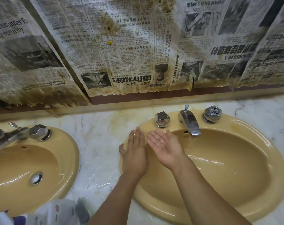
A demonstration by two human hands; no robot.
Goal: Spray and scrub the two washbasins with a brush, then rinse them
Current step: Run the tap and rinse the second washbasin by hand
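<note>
Water [192, 143]: ran from the right spout [189, 122] into the right washbasin [251, 127]; this looked like the rinse.
Right hand [164, 143]: palm up, loosely cupped, holding nothing, just left of the stream.
Left hand [134, 153]: flat, palm down, fingers straight, at that basin's left rim, gripping nothing; contact could not be told.
Technique: the cupped palm should catch water and spread it over the far rim and round the knobs, in small scoops that spare the marble counter [99, 151].
Washbasins: two; the left washbasin [61, 176] lay well apart.
Spouts: two.
Knobs: two right [162, 119], one clear left [39, 132], perhaps another at the edge.
Brush: none seen; a blurred object [65, 210] lay near left.
</note>
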